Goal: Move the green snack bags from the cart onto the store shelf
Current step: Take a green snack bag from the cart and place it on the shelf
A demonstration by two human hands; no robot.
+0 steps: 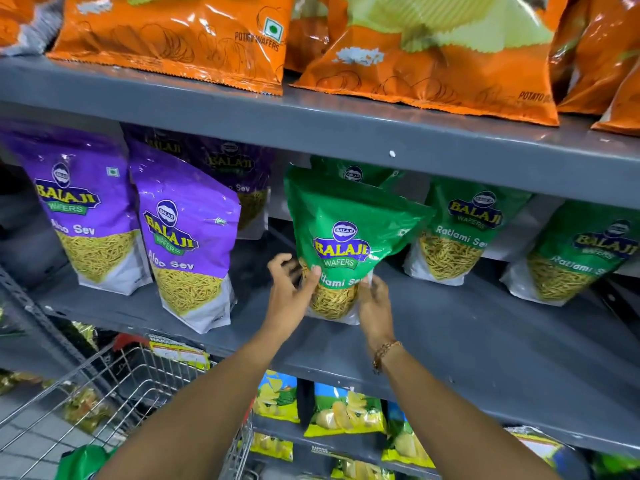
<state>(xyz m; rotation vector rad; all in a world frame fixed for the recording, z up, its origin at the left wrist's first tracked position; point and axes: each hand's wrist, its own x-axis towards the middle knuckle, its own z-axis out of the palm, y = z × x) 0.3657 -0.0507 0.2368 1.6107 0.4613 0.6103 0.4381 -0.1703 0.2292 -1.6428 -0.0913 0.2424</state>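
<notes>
Two hands meet on one green snack bag, holding it upright on the grey middle shelf. Left hand cups the bag's lower left edge, thumb pressed on the front over the clear window, fingers spread loosely behind. Right hand clasps the lower right corner, fingers wrapped at the bag's white base; a beaded bracelet sits on that wrist. Bag base appears to rest on the shelf surface, top leaning slightly back.

Just behind the held bag, another green bag peeks over its top. Right of the grip, apart from it, stand two more green bags of the same kind. Left of the grip, across a bare gap, stand purple snack bags, front two upright, more behind.

Above the grip, on the upper shelf, lie orange wafer bags. Below the grip, a lower shelf carries blue-and-yellow chip bags.

Down and left of the forearms, wire cart; a green bag shows in its near corner, partly cut off by the frame edge.
</notes>
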